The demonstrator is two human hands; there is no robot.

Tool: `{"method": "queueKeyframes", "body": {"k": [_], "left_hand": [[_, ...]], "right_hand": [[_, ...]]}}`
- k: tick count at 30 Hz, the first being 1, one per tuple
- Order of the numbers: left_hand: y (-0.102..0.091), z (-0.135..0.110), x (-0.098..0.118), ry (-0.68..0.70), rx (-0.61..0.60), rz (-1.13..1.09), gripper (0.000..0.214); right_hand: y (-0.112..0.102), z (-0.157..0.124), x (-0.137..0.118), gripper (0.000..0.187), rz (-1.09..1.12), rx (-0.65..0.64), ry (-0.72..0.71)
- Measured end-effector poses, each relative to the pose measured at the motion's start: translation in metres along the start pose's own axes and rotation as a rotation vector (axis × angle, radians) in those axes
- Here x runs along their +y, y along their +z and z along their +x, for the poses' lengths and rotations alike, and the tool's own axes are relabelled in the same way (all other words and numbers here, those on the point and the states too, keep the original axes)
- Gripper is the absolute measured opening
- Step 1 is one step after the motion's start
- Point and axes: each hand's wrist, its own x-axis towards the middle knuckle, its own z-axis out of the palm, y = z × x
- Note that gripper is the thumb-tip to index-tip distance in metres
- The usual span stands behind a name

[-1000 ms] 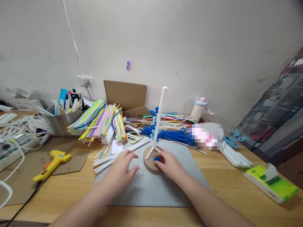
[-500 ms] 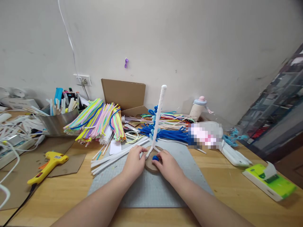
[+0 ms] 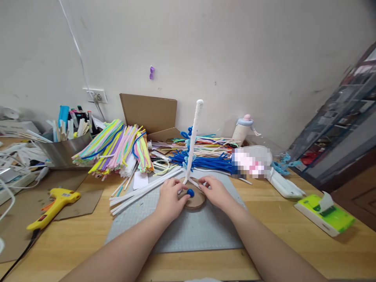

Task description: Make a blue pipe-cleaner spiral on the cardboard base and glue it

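Note:
A white fuzzy-wrapped stem (image 3: 192, 145) stands upright on a round wooden disc (image 3: 196, 202), its foot splayed into short legs. Blue loops of pipe cleaner (image 3: 187, 135) show beside the stem. A small dark-blue ball (image 3: 190, 193) is low at the stem's front, above the disc. My left hand (image 3: 171, 199) is at the disc's left side, curled, with thumb and finger against the ball. On the other side, my right hand (image 3: 216, 192) has thumb and forefinger slightly apart, tips close to the right white leg. Whether they touch it is unclear.
Under the disc lies a grey cutting mat (image 3: 176, 239). White strips (image 3: 141, 196) cross its left edge. Bundled pastel pipe cleaners (image 3: 111, 150) and blue ones (image 3: 202, 162) lie behind. A yellow glue gun (image 3: 55, 207) is left, a green tissue pack (image 3: 324, 213) right.
My right hand has moved off the blue ball, back and rightward to the right leg. My left thumb has come forward to the ball. The whole view has shifted slightly.

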Motion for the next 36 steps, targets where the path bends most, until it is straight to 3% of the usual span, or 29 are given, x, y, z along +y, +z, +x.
{"method": "queueKeyframes", "body": {"k": [15, 22, 27, 32, 36], "left_hand": [[0.011, 0.013, 0.003, -0.079, -0.044, -0.002, 0.009], [0.000, 0.008, -0.011, -0.241, -0.002, -0.013, 0.032], [-0.010, 0.006, -0.024, -0.319, -0.057, -0.013, 0.037], [-0.020, 0.008, -0.017, -0.297, -0.057, 0.021, 0.034], [-0.022, 0.006, -0.006, -0.156, -0.078, 0.024, 0.025]], "right_hand": [[0.003, -0.001, -0.003, 0.018, 0.018, 0.009, 0.007], [0.001, 0.002, 0.001, 0.027, 0.034, 0.013, 0.120], [0.004, 0.001, 0.007, 0.033, 0.072, -0.026, 0.177], [0.004, -0.004, 0.000, 0.031, 0.086, -0.064, 0.163], [0.002, -0.006, -0.009, 0.030, 0.075, -0.085, 0.159]]}}
